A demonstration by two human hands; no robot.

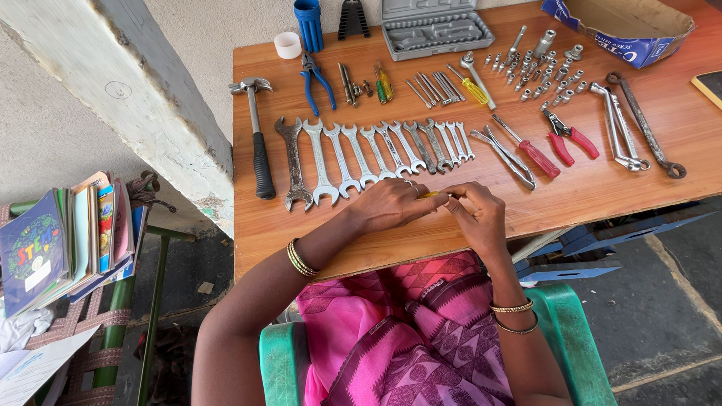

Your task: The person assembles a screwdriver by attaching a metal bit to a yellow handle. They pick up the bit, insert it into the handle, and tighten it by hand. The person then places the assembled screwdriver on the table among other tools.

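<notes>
Yellow tool piece [430, 195] pinched between both hands, just below the spanner row [376, 154].
Left hand [391, 204] and right hand [474, 214] meet fingertip to fingertip, each gripping an end of it over the wooden table [602, 188]; hammer [257, 135] lies left of the spanners.

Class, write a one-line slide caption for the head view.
Left hand and right hand hold a small yellow object above a wooden table beside a row of spanners.
</notes>
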